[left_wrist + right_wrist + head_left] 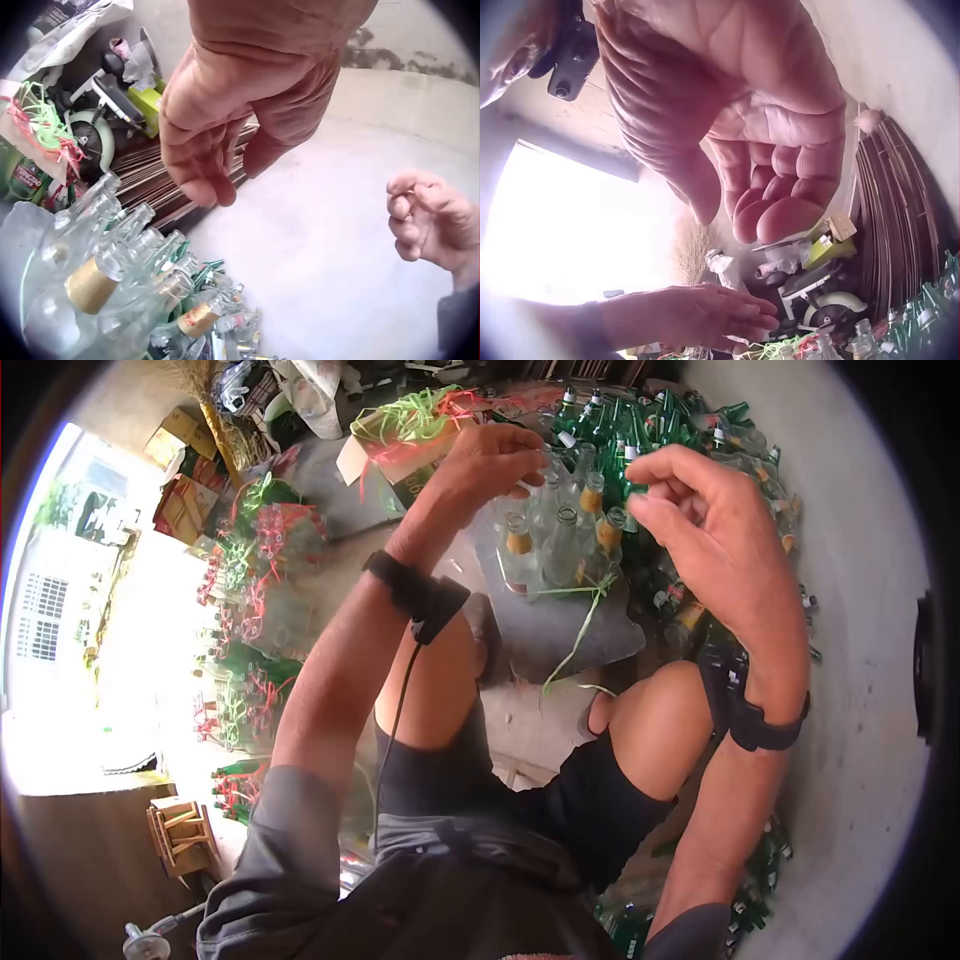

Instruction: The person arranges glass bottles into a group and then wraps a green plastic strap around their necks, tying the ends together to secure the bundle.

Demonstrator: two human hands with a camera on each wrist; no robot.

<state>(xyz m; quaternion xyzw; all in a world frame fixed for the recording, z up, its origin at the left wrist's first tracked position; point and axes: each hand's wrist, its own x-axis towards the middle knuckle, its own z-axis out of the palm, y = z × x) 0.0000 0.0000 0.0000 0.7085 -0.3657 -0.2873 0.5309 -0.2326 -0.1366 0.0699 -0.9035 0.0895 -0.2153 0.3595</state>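
head view: clear bottles between left hand and right hand

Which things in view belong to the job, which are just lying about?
Likely the job:
- clear bottles
- green strip running along them
- coloured strips in the carton, probably spare ties

Apparently lying about:
- straw bundle
- white sack
- cardboard boxes

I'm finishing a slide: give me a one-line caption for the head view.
Left hand and right hand hover near clear bottles with trailing green string, green bottles crowded behind.
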